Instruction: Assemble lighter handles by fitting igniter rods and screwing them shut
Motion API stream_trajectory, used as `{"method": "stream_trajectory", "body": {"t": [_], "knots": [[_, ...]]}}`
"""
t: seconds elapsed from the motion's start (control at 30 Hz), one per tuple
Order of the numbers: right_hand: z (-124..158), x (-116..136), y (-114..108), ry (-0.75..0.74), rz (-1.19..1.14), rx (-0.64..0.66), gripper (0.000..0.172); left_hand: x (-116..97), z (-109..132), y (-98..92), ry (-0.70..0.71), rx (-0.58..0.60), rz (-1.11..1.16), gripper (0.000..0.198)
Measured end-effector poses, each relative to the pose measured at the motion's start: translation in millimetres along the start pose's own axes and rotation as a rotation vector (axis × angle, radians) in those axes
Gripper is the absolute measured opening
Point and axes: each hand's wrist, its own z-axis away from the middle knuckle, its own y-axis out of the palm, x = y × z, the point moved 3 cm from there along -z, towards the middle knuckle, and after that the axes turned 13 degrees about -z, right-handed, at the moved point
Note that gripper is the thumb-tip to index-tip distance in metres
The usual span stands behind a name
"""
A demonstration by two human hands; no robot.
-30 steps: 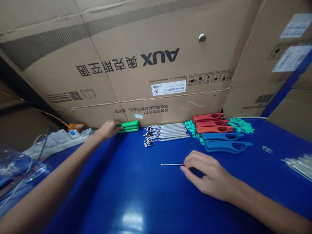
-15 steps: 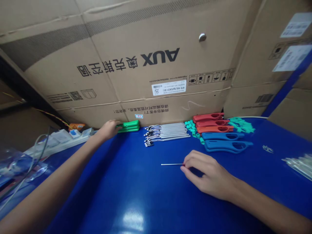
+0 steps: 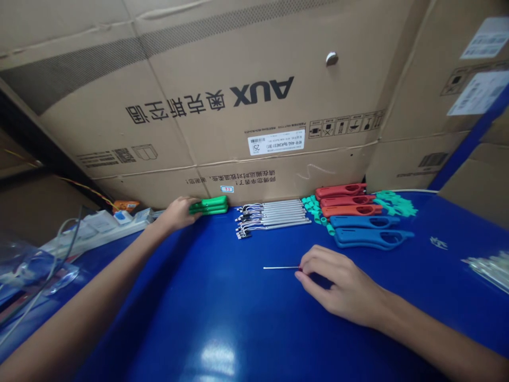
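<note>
My left hand (image 3: 180, 213) reaches to the back of the table. Its fingers are closed around the left ends of the stacked green plastic shells (image 3: 214, 205); how many of them it grips is hidden. In front of me, my right hand (image 3: 338, 284) pinches the red end of a small screwdriver (image 3: 280, 268), its thin metal shaft pointing left just above or on the table. Beyond it lies a row of slim silver rods (image 3: 278, 216) with white wires and small connectors at their left ends.
Blue shells (image 3: 368, 237) and red shells (image 3: 342, 200) lie at the back right, between small teal caps (image 3: 314, 209) and thin teal pieces (image 3: 395, 203). A power strip (image 3: 99, 233) with cables runs along the left. Cardboard (image 3: 222, 132) walls the back. Bagged rods (image 3: 491, 270) sit far right.
My left fingers have closed in slightly on the green shells. My right hand and the screwdriver have stayed in place.
</note>
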Motion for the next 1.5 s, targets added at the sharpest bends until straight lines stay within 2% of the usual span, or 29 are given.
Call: {"method": "stream_trajectory", "body": {"t": [0.47,1.13,1.5], "knots": [[0.9,0.2,0.0,0.009,0.007,0.007,0.018,5.3,0.9,10.8,-0.001,-0.048,0.021,0.031],[1.8,-0.7,0.7,0.019,-0.015,0.013,0.018,-2.8,2.2,3.6,0.006,-0.072,-0.002,0.031],[1.3,-1.4,0.9,0.040,-0.016,0.022,0.019,7.9,-0.5,3.1,-0.004,-0.076,0.090,0.031]]}}
